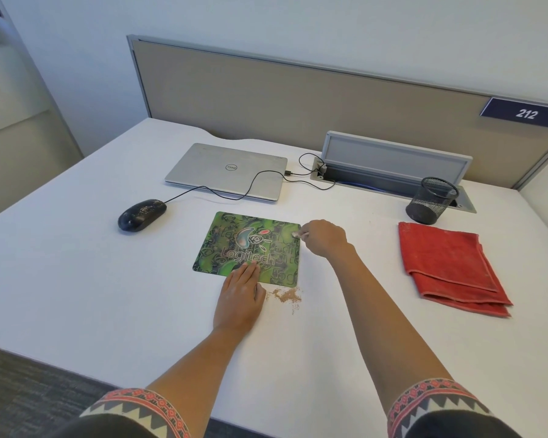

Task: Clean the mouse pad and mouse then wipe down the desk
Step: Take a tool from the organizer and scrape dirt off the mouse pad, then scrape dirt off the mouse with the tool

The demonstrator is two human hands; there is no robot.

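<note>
A green patterned mouse pad [234,245] lies flat in the middle of the white desk [76,279]. My left hand [239,298] rests on its near edge with straight fingers pressing down. My right hand [323,237] is at the pad's far right corner, fingers curled and pinching that corner. A black wired mouse [141,214], speckled with dirt, sits to the left of the pad. A small heap of brown crumbs [287,295] lies on the desk just in front of the pad. A folded red cloth [450,267] lies to the right.
A shut silver laptop [227,170] lies behind the pad, with the mouse cable [250,184] looping over it. A black mesh pen cup [432,200] stands at the back right beside an open cable tray [393,162]. A partition [298,99] bounds the far edge.
</note>
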